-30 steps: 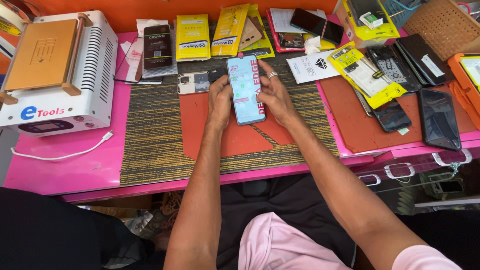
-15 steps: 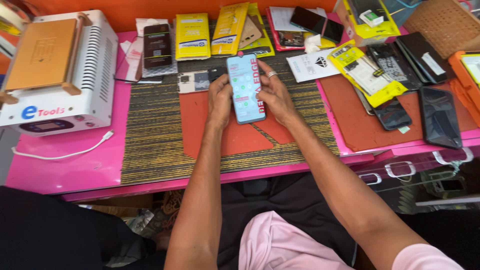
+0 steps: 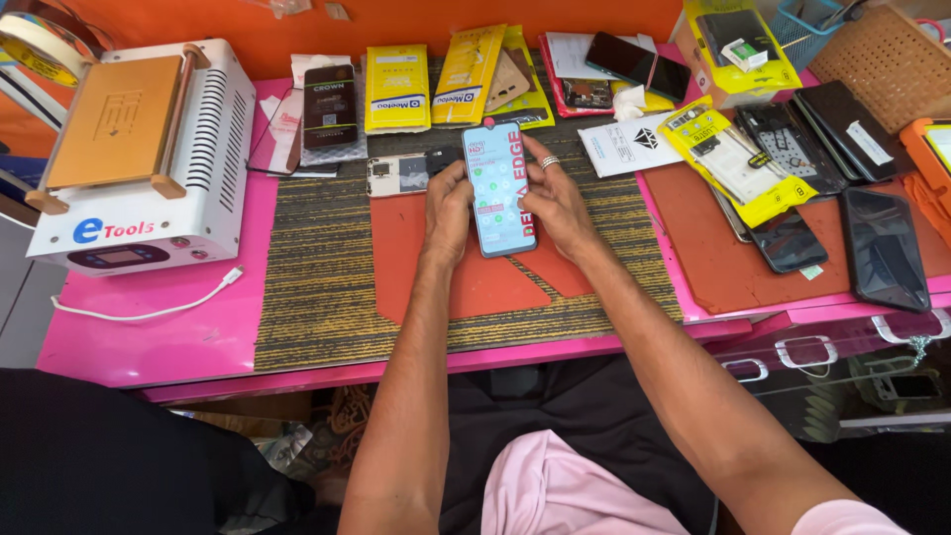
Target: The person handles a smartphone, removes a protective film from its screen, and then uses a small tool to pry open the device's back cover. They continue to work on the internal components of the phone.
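Observation:
A smartphone with a lit screen and a protective film strip along its right edge is held upright above the striped mat. My left hand grips its left side. My right hand, with a ring on one finger, grips its right side, fingers curled over the top corner. Under the phone lies an orange-red rubber pad. A white phone back frame lies just left of my left hand.
A white heating machine with a white cable stands at the left on the pink table. Yellow packets line the back. Several dark phones and screens lie on the right red mat.

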